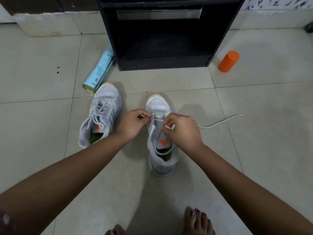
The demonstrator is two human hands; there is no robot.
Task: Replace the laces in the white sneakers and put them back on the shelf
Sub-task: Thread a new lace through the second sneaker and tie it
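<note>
Two white sneakers stand on the tiled floor, toes pointing away from me. The left sneaker (101, 114) is laced. The right sneaker (160, 150) lies between my hands with its tongue exposed. My left hand (132, 124) pinches the white lace at the shoe's lower eyelets. My right hand (182, 131) pinches another part of the same lace (220, 122), whose free end trails to the right across the floor. The black shelf (162, 39) stands just beyond the shoes, its bottom compartment holding nothing.
A light-blue spray can (100, 70) lies on its side by the shelf's left foot, close to the left sneaker's toe. An orange cylinder (228, 61) lies right of the shelf. My bare feet (198, 221) are at the bottom edge.
</note>
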